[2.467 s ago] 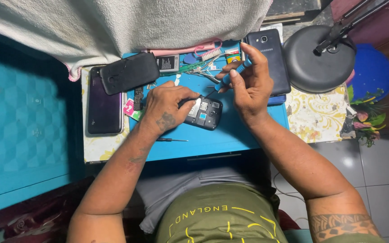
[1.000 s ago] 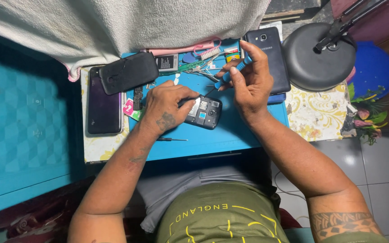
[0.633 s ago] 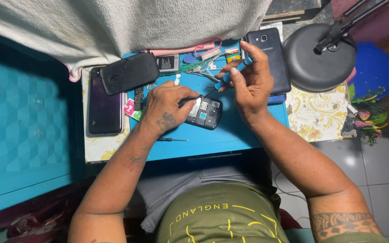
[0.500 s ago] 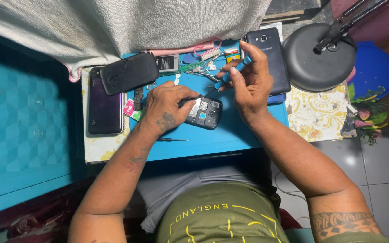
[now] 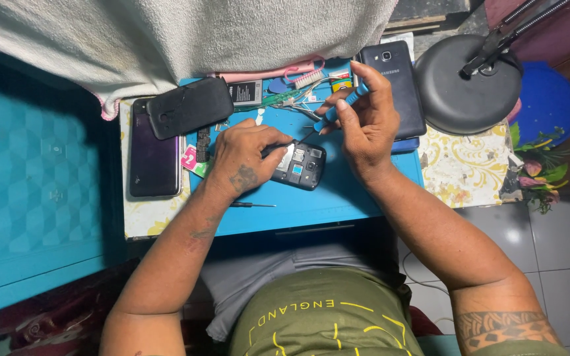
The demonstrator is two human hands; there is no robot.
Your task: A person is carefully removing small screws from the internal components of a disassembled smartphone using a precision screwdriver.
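Pinched between the thumb and fingers of the right hand [image 5: 367,125], a blue-handled screwdriver [image 5: 333,113] slants down toward the opened phone [image 5: 298,165], which the left hand [image 5: 242,158] presses flat on the blue mat [image 5: 338,198], fingers closed over its left end. With the back cover off and the insides bare, disassembly looks well begun, though the board is still seated. Beyond the grip lie tweezers [image 5: 301,109]; a dark phone [image 5: 394,86] sits beside the right hand, and another phone [image 5: 153,155] well left.
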